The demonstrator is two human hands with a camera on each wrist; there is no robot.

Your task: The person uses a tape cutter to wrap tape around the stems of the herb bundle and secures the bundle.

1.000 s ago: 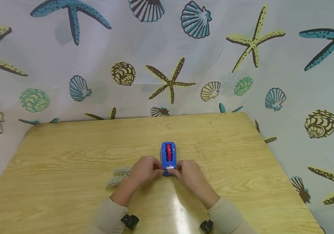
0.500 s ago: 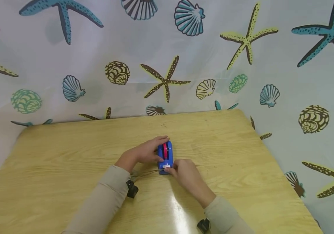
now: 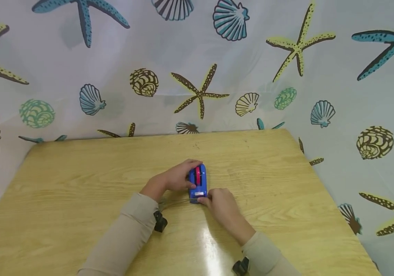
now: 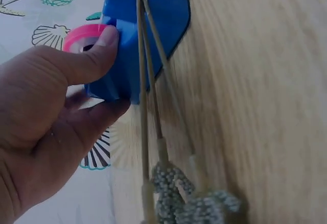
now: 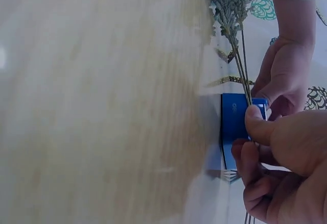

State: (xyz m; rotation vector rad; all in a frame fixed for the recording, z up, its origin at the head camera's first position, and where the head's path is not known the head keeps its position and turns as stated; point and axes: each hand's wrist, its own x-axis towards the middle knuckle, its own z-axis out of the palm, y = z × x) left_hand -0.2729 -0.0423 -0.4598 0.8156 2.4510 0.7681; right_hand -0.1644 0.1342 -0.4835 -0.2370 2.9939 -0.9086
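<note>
A blue tape dispenser [image 3: 201, 189] with a pink-red tape roll [image 4: 84, 31] sits mid-table. My left hand [image 3: 177, 178] grips it from the left near its back end, thumb on one side and fingers on the other in the left wrist view. At the dispenser's front end, my right hand [image 3: 225, 205] pinches several thin stems [image 4: 147, 76] between thumb and fingers. The stems cross the dispenser's front and run left, ending in grey-green bumpy flower heads [image 5: 231, 2]. In the head view my left arm mostly hides those heads.
The light wood table [image 3: 90, 172] surrounds the hands. Behind it and on the right hangs a white cloth [image 3: 121, 46] printed with starfish and shells. Black wrist cameras sit at both cuffs, the left camera [image 3: 160, 221] close beside the stems.
My left hand has let go of the stems and moved up and forward to grip the tape dispenser's left side. My right hand still pinches the stems at the front end.
</note>
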